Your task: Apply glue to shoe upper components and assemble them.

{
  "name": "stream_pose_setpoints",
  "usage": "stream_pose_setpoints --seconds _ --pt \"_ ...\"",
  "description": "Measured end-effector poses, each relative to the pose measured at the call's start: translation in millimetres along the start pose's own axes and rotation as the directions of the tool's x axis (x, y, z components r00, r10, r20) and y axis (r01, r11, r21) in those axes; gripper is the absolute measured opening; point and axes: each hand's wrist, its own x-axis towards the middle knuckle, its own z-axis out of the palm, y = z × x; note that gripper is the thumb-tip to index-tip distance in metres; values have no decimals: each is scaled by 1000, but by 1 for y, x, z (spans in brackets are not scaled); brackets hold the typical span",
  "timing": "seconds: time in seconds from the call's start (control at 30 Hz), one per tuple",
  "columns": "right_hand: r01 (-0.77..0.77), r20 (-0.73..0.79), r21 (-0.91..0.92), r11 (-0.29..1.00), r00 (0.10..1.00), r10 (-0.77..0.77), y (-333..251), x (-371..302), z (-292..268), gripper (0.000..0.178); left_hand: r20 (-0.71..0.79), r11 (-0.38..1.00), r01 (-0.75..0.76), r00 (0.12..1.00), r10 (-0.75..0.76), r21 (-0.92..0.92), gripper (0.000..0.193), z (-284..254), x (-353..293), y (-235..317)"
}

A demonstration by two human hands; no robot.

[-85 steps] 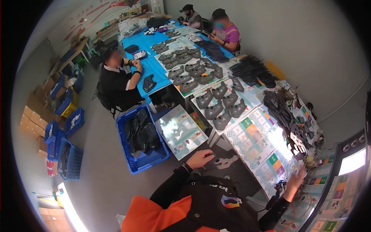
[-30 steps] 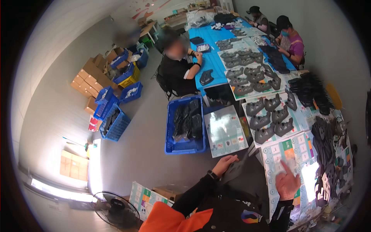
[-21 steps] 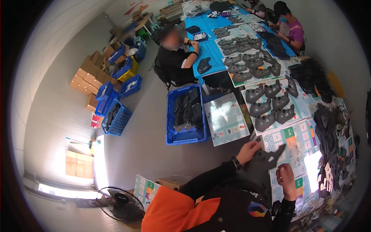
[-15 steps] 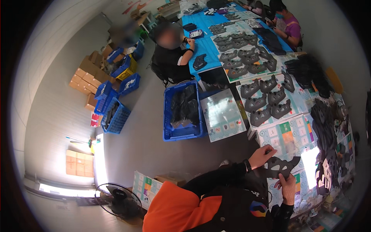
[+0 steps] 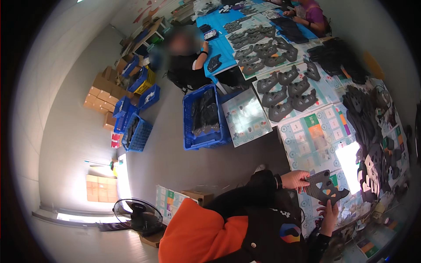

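My left hand [image 5: 294, 180] is closed on the left end of a dark grey moulded piece with cut-out holes [image 5: 319, 193]. The piece is held tilted over the near part of the table. Just below its lower edge, my right hand [image 5: 328, 215] has its fingers apart, one fingertip at or very near the piece. Whether that fingertip touches it I cannot tell. Beyond my hands, several similar dark grey pieces [image 5: 275, 97] lie in rows on a printed board. To the right is a long heap of dark pieces [image 5: 362, 118].
A blue crate [image 5: 187, 127] of dark pieces stands left of the table, beside a pale printed board [image 5: 245, 117]. A seated person in black [image 5: 188, 70] is at the blue-covered table; another in purple [image 5: 313, 15] sits across. A fan [image 5: 138, 217] stands lower left, near stacked cartons [image 5: 101, 188].
The dark grey piece has been turned to another angle. My left hand now grips its left end, and my right hand's fingers have loosened and spread. My view has shifted slightly.
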Motion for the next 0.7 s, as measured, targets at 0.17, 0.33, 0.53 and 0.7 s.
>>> stream_pose_setpoints --seconds 0.17,0.33,0.53,0.7 --pt "-64 -124 -121 991 991 48 77 4 -65 24 24 993 -44 999 41 113 24 1 14 3" --pt "-127 -346 -719 683 918 -193 171 -11 -127 20 9 993 -1 1000 0 122 24 3 28 -3" --pt "84 -307 255 963 952 -2 195 -20 -133 52 -82 939 -39 997 11 -342 24 -2 21 -9" --pt "6 -441 385 923 880 178 195 -6 -145 55 -232 924 -147 971 66 -354 29 -27 2 -15"
